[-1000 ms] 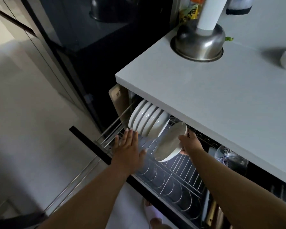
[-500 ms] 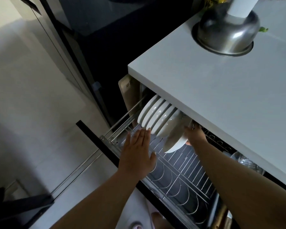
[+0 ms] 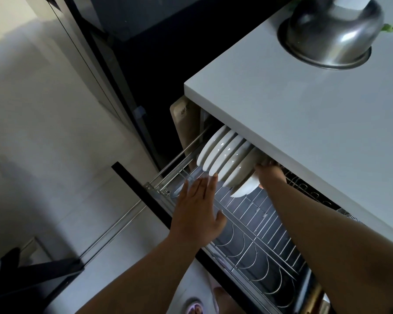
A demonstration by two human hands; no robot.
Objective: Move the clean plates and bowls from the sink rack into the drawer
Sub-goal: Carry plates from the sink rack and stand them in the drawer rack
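Note:
A pulled-out drawer with a wire dish rack [image 3: 254,225] sits under the white counter. Several white plates [image 3: 220,152] stand upright at its far left end. My right hand [image 3: 270,174] grips one more white plate [image 3: 245,185], pressed upright against the row; the fingers are partly hidden under the counter edge. My left hand [image 3: 196,213] hovers flat with fingers apart over the rack's front rail, fingertips close to the row of plates, holding nothing.
The white counter [image 3: 304,123] overhangs the drawer and bears a steel bowl [image 3: 331,32]. The drawer's dark front panel [image 3: 141,189] juts into the floor space. Empty wire slots [image 3: 259,257] run to the right. A foot in a slipper [image 3: 195,308] stands below.
My right hand has carried the plate left and back, from tilted over the rack to upright against the row. My left hand stayed open near the front rail.

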